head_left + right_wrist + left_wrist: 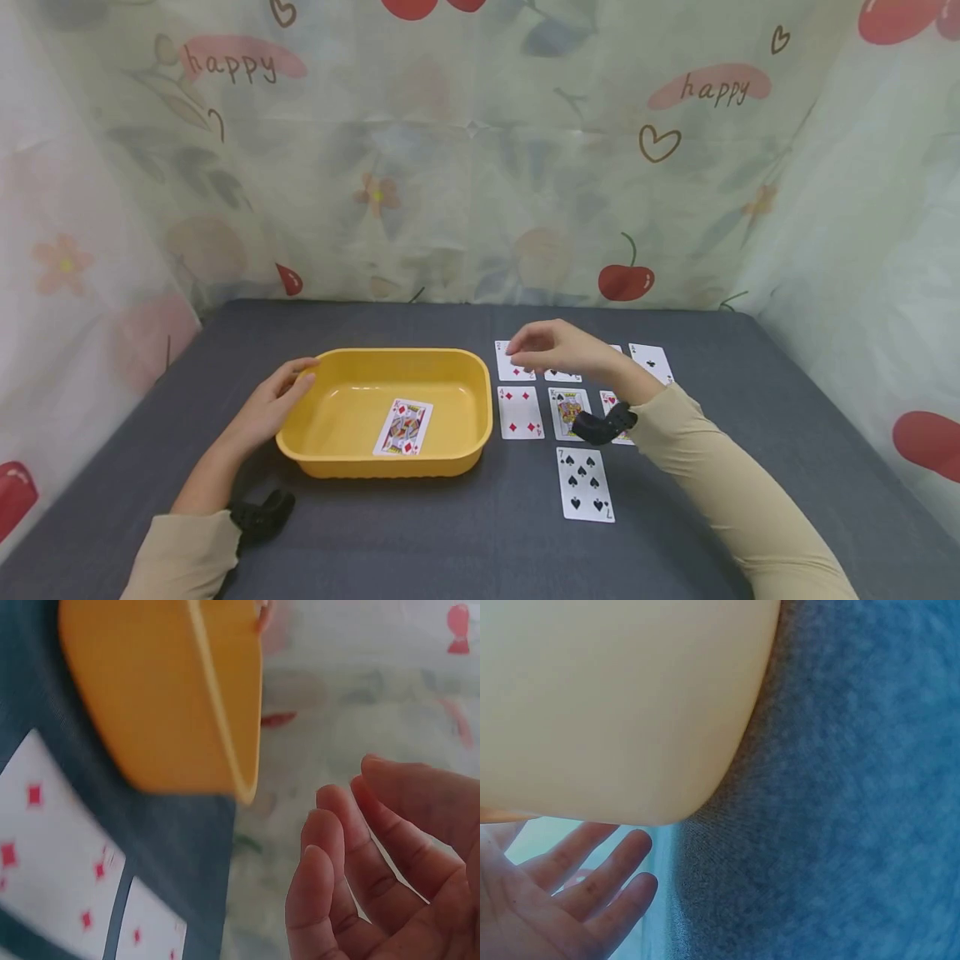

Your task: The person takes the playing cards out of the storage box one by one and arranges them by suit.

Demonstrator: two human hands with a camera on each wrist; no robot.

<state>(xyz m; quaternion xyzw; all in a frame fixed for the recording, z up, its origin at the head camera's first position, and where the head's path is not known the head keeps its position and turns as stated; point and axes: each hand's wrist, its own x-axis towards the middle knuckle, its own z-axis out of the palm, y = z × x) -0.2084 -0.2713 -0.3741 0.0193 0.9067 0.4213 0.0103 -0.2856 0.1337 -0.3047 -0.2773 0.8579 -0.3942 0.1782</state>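
Note:
My left hand (273, 404) rests at the left rim of a yellow tray (390, 469), its fingers fairly straight and spread in the left wrist view. A king of diamonds (403, 427) lies face up inside the tray. Over the back row of playing cards is my right hand (566, 348), fingers loosely bent. The right wrist view shows a gap between thumb and fingertips, with nothing in it. Below that hand are a red diamond card (515, 371) and a black-suited card (562, 377), both partly covered. Nearer lie a four of diamonds (521, 412) and a king of spades (567, 414).
A seven of spades (585, 483) lies nearest the front. A club card (651, 362) sits at the back right, and a red-suited face card (609, 403) is partly behind the right wrist camera (603, 425). Patterned cloth (465, 167) hangs behind the dark table (420, 542).

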